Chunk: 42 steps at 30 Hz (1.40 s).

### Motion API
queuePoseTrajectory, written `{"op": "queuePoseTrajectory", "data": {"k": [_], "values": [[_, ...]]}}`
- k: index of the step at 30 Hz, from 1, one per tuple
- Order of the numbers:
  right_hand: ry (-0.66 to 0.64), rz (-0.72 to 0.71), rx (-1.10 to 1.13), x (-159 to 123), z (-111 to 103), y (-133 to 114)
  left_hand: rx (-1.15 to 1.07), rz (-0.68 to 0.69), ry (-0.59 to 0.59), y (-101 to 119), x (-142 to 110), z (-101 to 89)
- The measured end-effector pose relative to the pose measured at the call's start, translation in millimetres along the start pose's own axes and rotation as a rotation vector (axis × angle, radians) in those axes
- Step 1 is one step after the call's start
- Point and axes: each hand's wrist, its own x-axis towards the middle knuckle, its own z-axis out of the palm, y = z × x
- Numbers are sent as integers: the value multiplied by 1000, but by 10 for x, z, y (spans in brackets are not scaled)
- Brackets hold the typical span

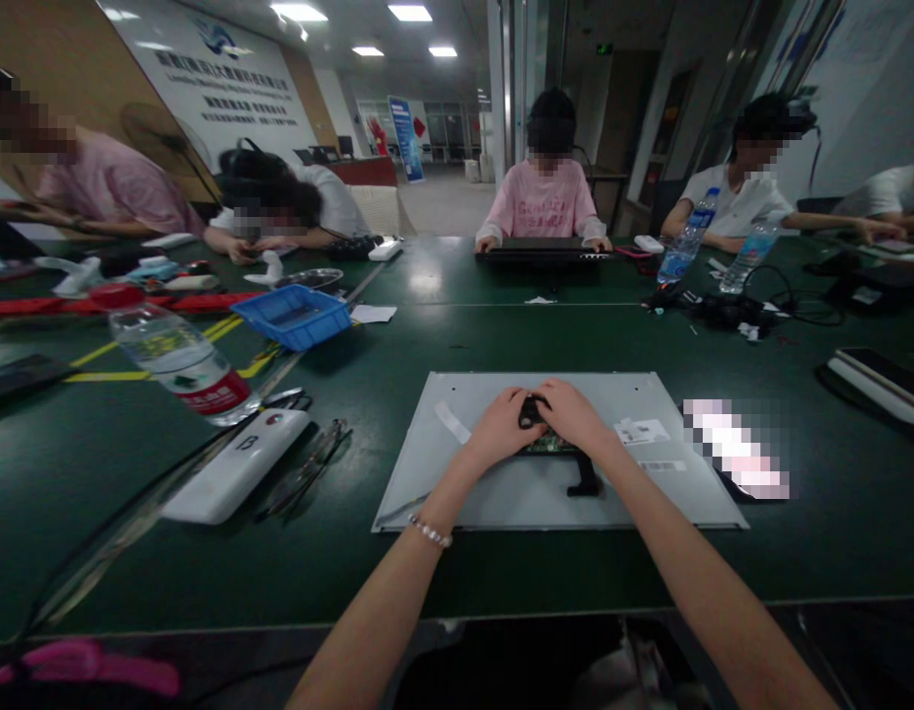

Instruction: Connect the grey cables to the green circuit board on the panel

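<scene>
A flat grey metal-backed panel (419, 463) lies on the table before me, with white stickers on it. Over its middle my left hand (499, 426) and my right hand (571, 414) meet, fingers curled and closed on a small black part (531, 411). Just below this part shows a green circuit board (551, 443), partly covered by my hands. A black bracket-like piece (586, 478) extends from beside the board toward me, near my right wrist. My fingertips largely hide the black part, so its exact kind is unclear.
Left of the panel are eyeglasses (309, 468), a white power bank (239, 468), a water bottle (194, 365) and a blue tray (298, 330). A blurred-out phone-like object (738, 449) lies at its right. Across the green table (457, 335), several people sit; one holds a dark panel (543, 251).
</scene>
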Motion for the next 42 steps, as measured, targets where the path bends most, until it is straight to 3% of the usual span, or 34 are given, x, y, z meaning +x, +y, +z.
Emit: {"op": "queuePoseTrajectory", "data": {"k": [29,42], "values": [[29,25,13,-14,-20,-4,53,-22,-31,29,-8,-5],[77,48,24,-19,-53,-36,10,-95,-24,-28,-13,26]]}}
